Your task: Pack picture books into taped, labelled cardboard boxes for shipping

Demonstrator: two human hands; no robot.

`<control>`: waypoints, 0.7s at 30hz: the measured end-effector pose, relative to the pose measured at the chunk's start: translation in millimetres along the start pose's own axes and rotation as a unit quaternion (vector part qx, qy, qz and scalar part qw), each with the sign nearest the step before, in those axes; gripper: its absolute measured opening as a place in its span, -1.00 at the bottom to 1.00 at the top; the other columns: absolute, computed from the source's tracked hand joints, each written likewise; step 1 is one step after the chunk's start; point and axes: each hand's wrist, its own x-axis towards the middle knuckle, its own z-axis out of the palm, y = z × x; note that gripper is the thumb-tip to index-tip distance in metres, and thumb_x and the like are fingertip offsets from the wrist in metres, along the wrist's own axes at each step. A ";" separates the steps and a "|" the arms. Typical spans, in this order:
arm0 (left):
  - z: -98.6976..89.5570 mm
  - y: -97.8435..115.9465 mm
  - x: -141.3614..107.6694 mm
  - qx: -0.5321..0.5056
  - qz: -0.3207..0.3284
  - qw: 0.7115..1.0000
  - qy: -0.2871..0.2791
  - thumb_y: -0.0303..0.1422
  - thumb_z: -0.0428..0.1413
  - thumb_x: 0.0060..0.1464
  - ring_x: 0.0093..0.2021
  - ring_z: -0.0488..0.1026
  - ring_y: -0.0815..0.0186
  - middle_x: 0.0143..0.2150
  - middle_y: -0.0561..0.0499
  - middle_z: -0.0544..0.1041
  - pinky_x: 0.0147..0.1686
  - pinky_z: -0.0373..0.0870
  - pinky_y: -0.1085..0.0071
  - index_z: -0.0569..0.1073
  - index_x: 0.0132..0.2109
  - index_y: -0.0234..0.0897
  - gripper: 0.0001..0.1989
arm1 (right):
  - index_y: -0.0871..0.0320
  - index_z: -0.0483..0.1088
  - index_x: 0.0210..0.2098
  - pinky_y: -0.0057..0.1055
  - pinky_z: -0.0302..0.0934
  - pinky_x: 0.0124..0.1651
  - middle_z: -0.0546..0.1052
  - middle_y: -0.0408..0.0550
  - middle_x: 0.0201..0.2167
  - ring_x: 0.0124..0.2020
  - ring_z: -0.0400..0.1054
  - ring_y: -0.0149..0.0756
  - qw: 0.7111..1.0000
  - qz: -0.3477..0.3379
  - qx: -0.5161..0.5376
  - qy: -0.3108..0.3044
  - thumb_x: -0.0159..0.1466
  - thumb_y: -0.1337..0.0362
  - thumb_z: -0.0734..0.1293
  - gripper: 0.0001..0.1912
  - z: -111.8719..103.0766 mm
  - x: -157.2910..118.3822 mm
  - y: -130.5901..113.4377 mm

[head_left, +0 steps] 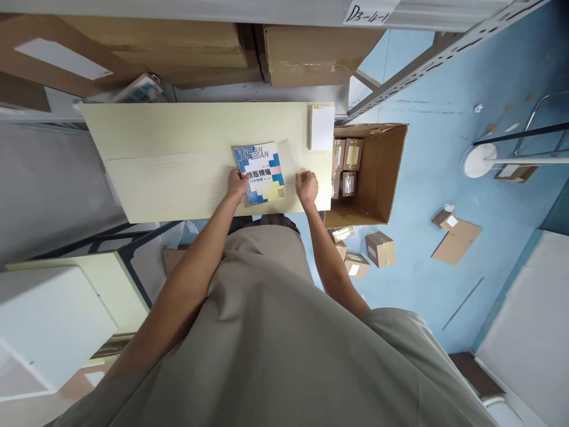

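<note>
A book with a blue, white and yellow cover and Chinese lettering lies slightly tilted on the pale tabletop. My left hand grips its left edge, thumb on the cover. Faint clear plastic, which looks like a bag, spreads from the book's right side toward my right hand. That hand is closed, its fingers pinched together at the plastic's edge; the exact hold is too small to see. Near the table's far right corner lies a white pad or stack of labels.
An open carton with several small boxes inside stands against the table's right end. Loose boxes lie on the blue floor. Shelving with large cartons borders the far side. A round white base stands farther right.
</note>
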 end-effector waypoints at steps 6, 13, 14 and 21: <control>-4.8 -3.2 6.0 0.036 0.020 0.999 0.008 -0.43 0.17 0.15 -0.11 0.57 0.14 -0.12 -0.13 0.62 -0.04 0.47 0.26 0.48 -0.12 -0.29 -0.87 | 0.13 0.44 -0.15 -0.19 0.43 0.02 0.61 0.14 -0.06 -0.12 0.56 -0.11 1.000 -0.007 0.012 -0.007 0.53 0.14 0.28 -0.78 -7.9 -2.8 -2.8; -11.9 1.4 -1.7 0.130 0.051 0.990 0.014 -0.36 0.17 0.20 0.01 0.58 -0.03 -0.07 -0.20 0.64 0.16 0.46 0.03 0.49 -0.07 -0.26 -0.84 | 0.10 0.45 -0.06 -0.21 0.52 -0.04 0.45 0.20 0.33 -0.16 0.57 -0.21 0.989 -0.139 0.034 -0.045 0.57 0.06 0.21 -0.71 -0.5 -33.1 -35.2; -12.7 2.5 -4.3 0.136 0.055 0.989 0.025 -0.36 0.16 0.20 0.04 0.58 -0.05 -0.04 -0.21 0.63 0.20 0.45 0.00 0.49 -0.01 -0.26 -0.78 | 0.09 0.45 -0.05 -0.20 0.53 -0.02 0.43 0.17 0.38 -0.15 0.57 -0.22 0.986 -0.153 0.033 -0.058 0.57 0.06 0.20 -0.71 5.0 -38.2 -41.8; -9.3 11.7 -29.2 0.139 0.113 0.983 0.039 -0.05 0.30 0.18 0.32 0.40 -0.20 0.05 -0.32 0.57 0.36 0.33 -0.09 0.39 0.18 -0.30 -0.42 | 0.06 0.47 0.07 -0.07 0.53 0.16 0.36 0.06 0.47 0.17 0.55 -0.07 0.980 -0.152 -0.035 -0.122 0.59 0.18 0.12 -0.69 52.2 -50.9 -73.0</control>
